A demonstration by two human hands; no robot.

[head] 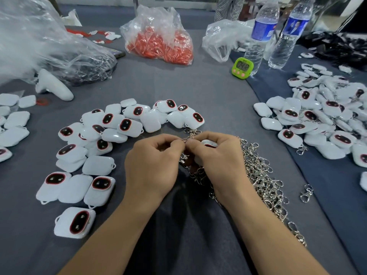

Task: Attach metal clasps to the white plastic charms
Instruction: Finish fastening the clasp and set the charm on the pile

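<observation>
While our hands meet at the middle of the desk (198, 86), the left hand (153, 165) pinches a clasp (189, 136) between thumb and forefinger, and the right hand (216, 157) is closed around a white charm (208, 144), its fingertips touching the same clasp. We see a heap of clasps (262, 175) just right of our right wrist, one stray clasp (306, 193) lying apart from it. Loose charms (95, 139) spread in an arc to the left and ahead of our hands; a second pile of charms (321, 116) lies far right. Farther back stand a green timer (242, 68), two water bottles (278, 32) and a bag of red cords (160, 40).
</observation>
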